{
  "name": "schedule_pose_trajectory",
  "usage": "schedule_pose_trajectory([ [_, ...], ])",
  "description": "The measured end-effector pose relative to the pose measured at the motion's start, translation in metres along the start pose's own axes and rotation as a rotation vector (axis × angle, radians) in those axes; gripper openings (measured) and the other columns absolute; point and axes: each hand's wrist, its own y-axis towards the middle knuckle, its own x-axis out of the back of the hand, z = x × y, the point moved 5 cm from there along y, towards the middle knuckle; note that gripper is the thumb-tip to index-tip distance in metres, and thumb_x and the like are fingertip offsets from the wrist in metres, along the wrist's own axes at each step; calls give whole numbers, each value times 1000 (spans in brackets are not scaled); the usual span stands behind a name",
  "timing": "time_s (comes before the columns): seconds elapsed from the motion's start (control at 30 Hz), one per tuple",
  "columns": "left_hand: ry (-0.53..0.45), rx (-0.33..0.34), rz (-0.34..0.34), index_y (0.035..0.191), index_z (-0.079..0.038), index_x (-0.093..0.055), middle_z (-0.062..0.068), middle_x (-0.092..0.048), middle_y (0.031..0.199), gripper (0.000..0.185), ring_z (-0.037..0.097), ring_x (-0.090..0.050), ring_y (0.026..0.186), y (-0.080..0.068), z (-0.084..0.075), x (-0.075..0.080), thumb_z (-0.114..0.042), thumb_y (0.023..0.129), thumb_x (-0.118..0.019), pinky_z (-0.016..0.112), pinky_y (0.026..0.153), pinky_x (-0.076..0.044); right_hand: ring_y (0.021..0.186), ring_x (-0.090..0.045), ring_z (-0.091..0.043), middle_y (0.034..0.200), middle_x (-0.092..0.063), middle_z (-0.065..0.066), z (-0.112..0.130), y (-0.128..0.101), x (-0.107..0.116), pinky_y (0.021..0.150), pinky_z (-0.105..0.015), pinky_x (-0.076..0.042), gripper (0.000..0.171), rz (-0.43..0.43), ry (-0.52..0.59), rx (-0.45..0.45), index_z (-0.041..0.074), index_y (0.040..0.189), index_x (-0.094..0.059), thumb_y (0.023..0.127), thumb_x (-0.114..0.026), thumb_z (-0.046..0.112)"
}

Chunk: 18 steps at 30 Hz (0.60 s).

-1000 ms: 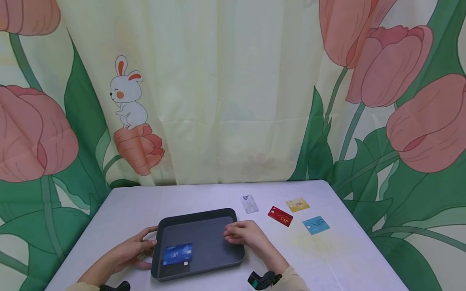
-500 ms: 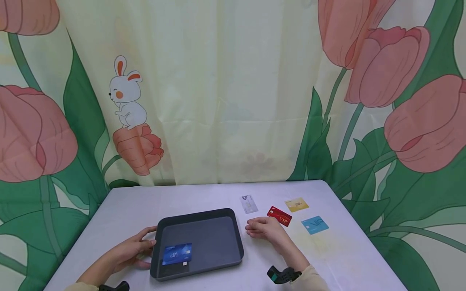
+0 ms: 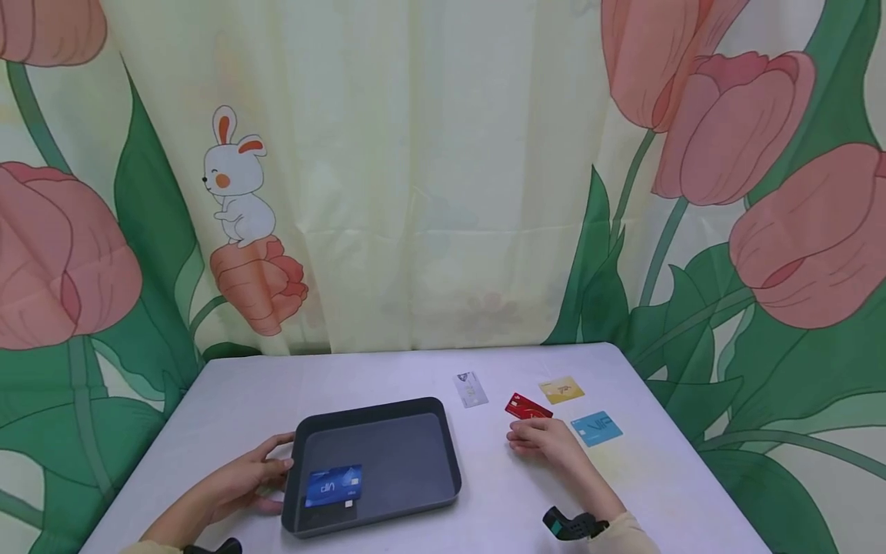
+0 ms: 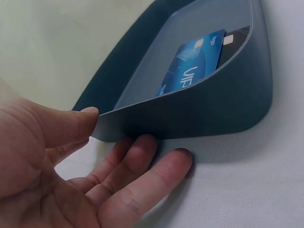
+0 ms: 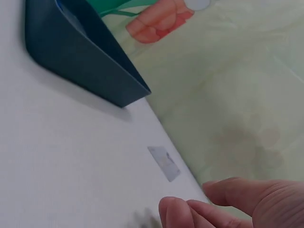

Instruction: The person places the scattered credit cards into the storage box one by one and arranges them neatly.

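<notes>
Since a second ago the right hand (image 3: pixel 547 440) is lying well right of the dark tray (image 3: pixel 448 454), no longer over its rim. Five cards are showing: one dark blue card (image 3: pixel 332 486) in the tray, and four on the table (image 3: pixel 388 373), white (image 3: pixel 470 388), red (image 3: pixel 527 406), yellow (image 3: pixel 561 389) and light blue (image 3: pixel 596 428). Loosely curled fingertips are sitting at the red card's near edge, covering part of it; whether they are pinching it I cannot tell. One left hand (image 3: pixel 252 477) is resting with relaxed fingers against the tray's left wall, thumb on the rim.
</notes>
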Motion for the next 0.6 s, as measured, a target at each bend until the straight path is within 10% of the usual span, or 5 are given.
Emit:
schedule_pose_trajectory([
  [0.6,11,3,-13,161,-14,-25,20,-62,115,63,29,-62,98,-2,1,0,-18,107,-56,46,76,-62,80,-68,-15,98,-76,-10,-31,1,71,73,-23,-59,42,-145,-1,-72,-12,129,-63,104,-63,22],
])
